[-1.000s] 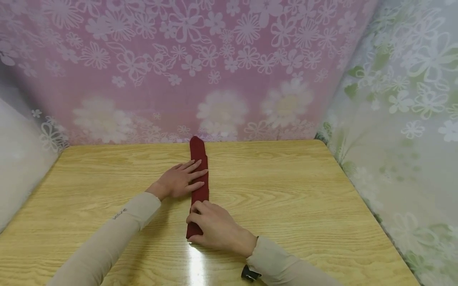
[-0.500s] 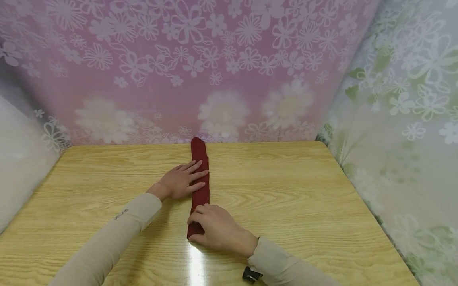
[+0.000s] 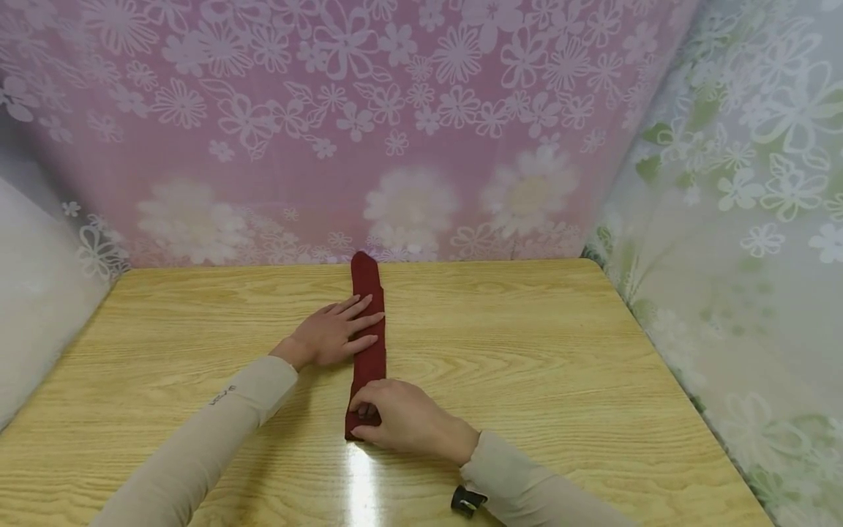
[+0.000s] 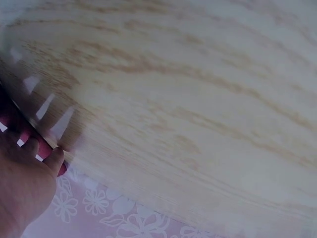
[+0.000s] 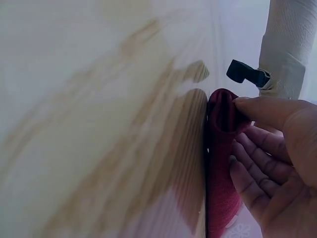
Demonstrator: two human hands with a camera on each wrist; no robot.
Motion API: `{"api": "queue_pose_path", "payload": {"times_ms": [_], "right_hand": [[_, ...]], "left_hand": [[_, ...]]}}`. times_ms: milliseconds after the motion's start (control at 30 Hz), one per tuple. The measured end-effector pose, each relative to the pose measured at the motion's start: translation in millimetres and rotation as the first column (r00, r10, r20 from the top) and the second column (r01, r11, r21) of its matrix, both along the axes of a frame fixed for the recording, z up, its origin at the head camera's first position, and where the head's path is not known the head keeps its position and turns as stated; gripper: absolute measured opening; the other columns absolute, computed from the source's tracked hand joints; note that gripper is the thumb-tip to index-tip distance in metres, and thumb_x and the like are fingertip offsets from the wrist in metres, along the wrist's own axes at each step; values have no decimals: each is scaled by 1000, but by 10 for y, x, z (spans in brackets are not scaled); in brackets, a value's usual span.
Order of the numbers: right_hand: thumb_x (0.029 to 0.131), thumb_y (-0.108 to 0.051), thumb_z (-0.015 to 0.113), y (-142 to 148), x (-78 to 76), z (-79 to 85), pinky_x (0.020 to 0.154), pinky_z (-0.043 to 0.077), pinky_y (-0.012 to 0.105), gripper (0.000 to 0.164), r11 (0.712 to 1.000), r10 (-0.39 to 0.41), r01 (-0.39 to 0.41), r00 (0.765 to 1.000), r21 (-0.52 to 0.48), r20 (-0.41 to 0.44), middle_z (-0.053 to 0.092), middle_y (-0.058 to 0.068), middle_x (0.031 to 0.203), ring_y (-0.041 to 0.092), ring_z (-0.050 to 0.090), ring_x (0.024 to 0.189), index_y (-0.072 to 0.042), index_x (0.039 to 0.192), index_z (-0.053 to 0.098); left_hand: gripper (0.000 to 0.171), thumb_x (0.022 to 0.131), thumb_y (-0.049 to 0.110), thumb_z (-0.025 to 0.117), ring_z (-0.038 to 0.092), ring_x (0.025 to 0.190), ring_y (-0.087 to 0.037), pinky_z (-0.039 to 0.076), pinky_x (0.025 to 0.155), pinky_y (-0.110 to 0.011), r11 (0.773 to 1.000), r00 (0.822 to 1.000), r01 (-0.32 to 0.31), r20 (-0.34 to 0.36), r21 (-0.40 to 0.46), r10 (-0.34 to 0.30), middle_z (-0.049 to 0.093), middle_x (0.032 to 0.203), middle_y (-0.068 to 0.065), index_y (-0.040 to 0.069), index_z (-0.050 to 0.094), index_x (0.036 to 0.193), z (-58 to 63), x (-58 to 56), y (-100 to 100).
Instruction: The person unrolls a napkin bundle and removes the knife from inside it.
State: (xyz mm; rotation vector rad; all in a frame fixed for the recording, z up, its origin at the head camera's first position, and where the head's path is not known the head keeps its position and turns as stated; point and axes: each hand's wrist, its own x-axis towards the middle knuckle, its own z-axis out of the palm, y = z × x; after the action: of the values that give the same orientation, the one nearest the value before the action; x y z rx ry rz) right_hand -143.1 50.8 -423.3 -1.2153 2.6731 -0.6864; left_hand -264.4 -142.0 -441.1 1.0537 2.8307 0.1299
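A dark red cloth (image 3: 370, 360), folded into a long narrow strip, lies lengthwise on the wooden table (image 3: 527, 351). Across its middle my left hand (image 3: 326, 337) lies flat, fingers spread. In the left wrist view those fingers rest on the red strip's edge. At the near end my right hand (image 3: 418, 423) bends its fingers over the cloth, the thumb at the end edge. The right wrist view shows layered folds at the cloth's end (image 5: 223, 116), with the thumb (image 5: 262, 110) touching them and the other fingers loosely curled against the strip.
A pink flowered backdrop (image 3: 296, 183) stands at the table's far edge, where the strip's far end reaches. Another flowered sheet (image 3: 737, 241) borders the right side. A black strap (image 3: 467, 501) hangs at the right sleeve.
My right hand's index finger and thumb have shifted slightly on the near end, showing more cloth between them. My left hand has stayed in place.
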Motion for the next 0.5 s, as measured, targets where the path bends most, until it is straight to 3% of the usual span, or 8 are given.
{"api": "queue_pose_path", "payload": {"times_ms": [233, 500], "right_hand": [[88, -20, 71, 27, -36, -32, 71, 44, 9, 14, 998, 3, 2, 996, -55, 88, 63, -15, 92, -6, 56, 80, -19, 102, 71], [89, -21, 71, 48, -42, -42, 77, 44, 12, 5, 997, 3, 1, 999, -76, 49, 64, -18, 90, -6, 56, 84, -22, 92, 74]], "left_hand": [[56, 101, 55, 28, 11, 144, -25, 22, 111, -51, 1000, 1000, -6, 9, 5, 6, 16, 158, -6, 30, 31, 151, -21, -8, -1], [56, 101, 56, 27, 12, 144, -25, 19, 112, -51, 1000, 1000, -7, -6, -6, 7, 17, 158, -5, 30, 32, 151, -12, 0, -1]]}}
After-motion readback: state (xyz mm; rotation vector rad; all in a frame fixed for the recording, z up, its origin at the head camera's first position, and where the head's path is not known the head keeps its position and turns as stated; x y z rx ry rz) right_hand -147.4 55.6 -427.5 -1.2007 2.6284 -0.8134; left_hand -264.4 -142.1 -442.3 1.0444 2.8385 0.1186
